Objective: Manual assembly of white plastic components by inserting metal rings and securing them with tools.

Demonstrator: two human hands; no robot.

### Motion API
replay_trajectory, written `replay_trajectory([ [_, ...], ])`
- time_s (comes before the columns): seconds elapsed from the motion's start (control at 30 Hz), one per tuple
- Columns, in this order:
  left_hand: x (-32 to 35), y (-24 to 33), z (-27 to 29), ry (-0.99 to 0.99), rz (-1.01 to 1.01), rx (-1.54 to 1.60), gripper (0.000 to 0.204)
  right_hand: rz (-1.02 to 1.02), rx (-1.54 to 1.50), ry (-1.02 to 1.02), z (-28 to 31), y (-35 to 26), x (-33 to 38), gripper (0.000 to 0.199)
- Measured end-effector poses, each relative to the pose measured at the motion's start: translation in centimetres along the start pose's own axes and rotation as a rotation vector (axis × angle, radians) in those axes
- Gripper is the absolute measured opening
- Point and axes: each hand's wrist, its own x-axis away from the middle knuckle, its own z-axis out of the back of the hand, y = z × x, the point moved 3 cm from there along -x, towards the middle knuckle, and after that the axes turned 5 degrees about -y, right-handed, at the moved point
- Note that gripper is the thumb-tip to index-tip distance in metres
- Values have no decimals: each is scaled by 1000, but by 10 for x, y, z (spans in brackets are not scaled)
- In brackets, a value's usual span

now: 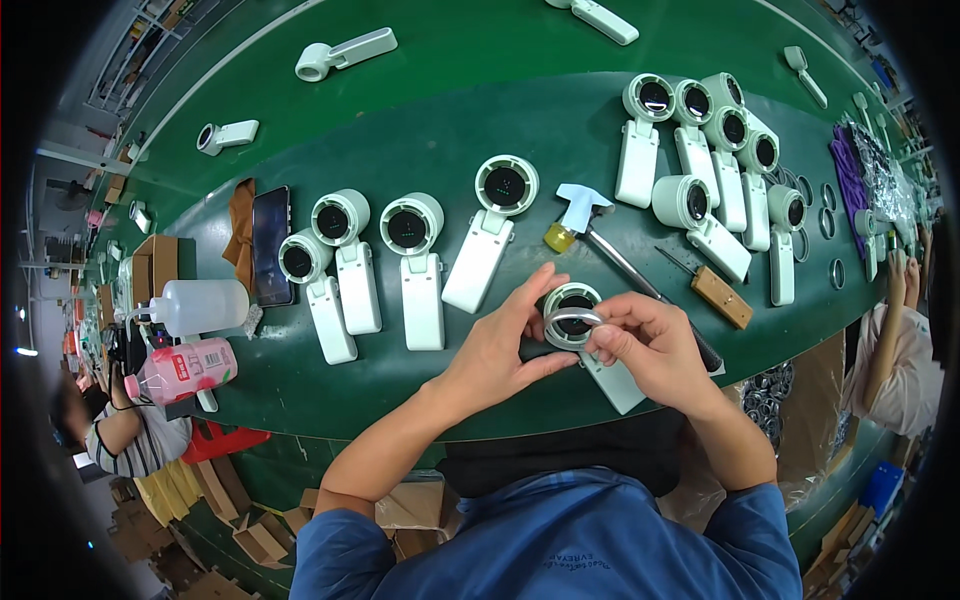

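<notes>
A pale green handheld fan (pixel 612 385) is in front of me at the table's near side, its round head up and its handle slanting down to the right. My left hand (pixel 497 335) curves round the left side of the head, thumb below and fingers above. In a pinch of thumb and fingertips, my right hand (pixel 655 345) holds a shiny metal ring (pixel 572 344), tilted over the head's round opening. Part of the fan's handle is hidden by my right hand. Just beyond lies a hammer (pixel 625 262) with a white and yellow head, its grip passing behind my right hand.
Several similar fans (pixel 422 300) lie to the left, with more (pixel 637 165) grouped at right. A wooden-handled awl (pixel 722 297) and loose metal rings (pixel 837 273) are right. A phone (pixel 271 245), a squeeze bottle (pixel 205 307) and a pink bottle (pixel 185 370) stand left. Co-workers sit at both sides.
</notes>
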Motion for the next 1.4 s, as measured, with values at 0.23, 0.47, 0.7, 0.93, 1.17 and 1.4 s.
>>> replay_trajectory([
  [0.23,1,-4,0,-2,12,83,109,46,-14,20,-1,6,0,17],
  [0.47,1,-4,1,-12,-4,90,109,116,18,49,-3,8,2,15],
  [0.7,2,-6,0,-21,-25,126,108,136,39,42,-3,10,4,13],
  [0.93,-3,-9,0,10,17,164,110,250,531,224,0,-2,-2,28],
  [1.17,-1,-11,-13,157,-41,146,101,705,1093,162,-41,-33,-39,32],
  [1.4,17,53,34,167,36,-245,63,448,1194,2,-46,-12,-56,31],
])
